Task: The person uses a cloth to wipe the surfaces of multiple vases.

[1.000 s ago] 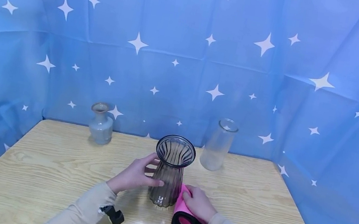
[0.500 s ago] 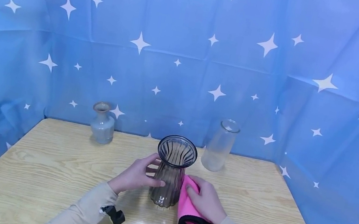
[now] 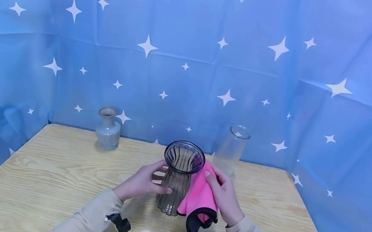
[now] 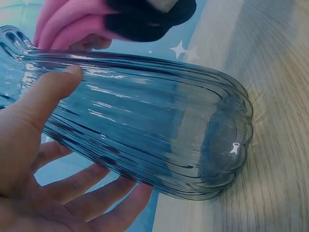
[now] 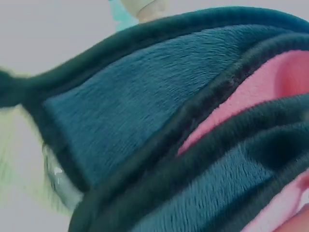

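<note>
A smoky ribbed glass vase (image 3: 174,188) with a flared rim stands upright on the wooden table. My left hand (image 3: 143,181) grips it from the left, thumb across the front and fingers around the far side, as the left wrist view also shows. On the vase's right side, my right hand (image 3: 223,191) holds a pink cloth (image 3: 200,193) with black edging against the glass just below the rim. The cloth hangs in folds, with a dark strip dangling from it. Its dark underside (image 5: 135,92) fills most of the right wrist view and hides the right fingers there.
A small pale blue-grey vase (image 3: 108,135) stands at the back left of the table (image 3: 58,184). A tall clear glass vase (image 3: 232,151) is at the back right, partly behind my right hand and the cloth. A blue star-patterned curtain (image 3: 185,78) encloses the back and sides.
My right hand has slid the cloth up along the vase's right side, from near its lower half to under the rim. The left hand keeps its grip, and the vase stays in place.
</note>
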Demonstrator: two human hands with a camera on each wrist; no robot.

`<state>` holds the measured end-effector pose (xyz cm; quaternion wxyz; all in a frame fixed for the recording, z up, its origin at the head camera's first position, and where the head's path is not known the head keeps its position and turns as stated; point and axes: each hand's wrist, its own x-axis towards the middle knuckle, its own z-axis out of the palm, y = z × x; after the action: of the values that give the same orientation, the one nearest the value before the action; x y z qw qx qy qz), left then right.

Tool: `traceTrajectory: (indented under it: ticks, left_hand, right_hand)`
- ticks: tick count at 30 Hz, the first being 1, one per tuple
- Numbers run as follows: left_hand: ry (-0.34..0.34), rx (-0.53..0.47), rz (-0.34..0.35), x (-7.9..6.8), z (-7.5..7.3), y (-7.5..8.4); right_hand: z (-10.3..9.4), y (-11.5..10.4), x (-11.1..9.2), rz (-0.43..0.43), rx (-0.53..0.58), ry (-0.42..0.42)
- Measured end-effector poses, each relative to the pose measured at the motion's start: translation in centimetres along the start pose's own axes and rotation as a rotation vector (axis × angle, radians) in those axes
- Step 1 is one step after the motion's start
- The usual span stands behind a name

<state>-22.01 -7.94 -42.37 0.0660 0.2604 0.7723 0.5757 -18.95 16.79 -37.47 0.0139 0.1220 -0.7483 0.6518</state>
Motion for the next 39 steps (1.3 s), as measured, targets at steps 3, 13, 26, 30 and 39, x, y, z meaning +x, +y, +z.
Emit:
traceTrajectory:
  ticks: [3, 13, 26, 30, 39]
  left_hand:
    - [-0.017, 0.0, 0.003, 0.1, 0.2, -0.2]
    - [0.118, 0.146, 0.016, -1.1, 0.8, 1.9]
    - [0.358, 0.227, 0.129, -0.3, 3.2, 4.6]
    - [0.337, 0.214, 0.145, -0.1, 3.2, 4.5]
    - [0.227, 0.081, 0.076, 0.3, 2.0, 4.1]
  right_hand:
    - [-0.3, 0.1, 0.1, 0.004, 0.104, 0.03]
    - [-1.4, -0.5, 0.2, -0.068, 0.007, 0.034]
    - [-0.6, 0.1, 1.6, -0.092, -0.024, 0.021]
    - [-0.5, 0.7, 1.6, -0.091, -0.101, -0.013]
    - [-0.5, 2.8, 1.6, -0.155, -0.367, -0.142]
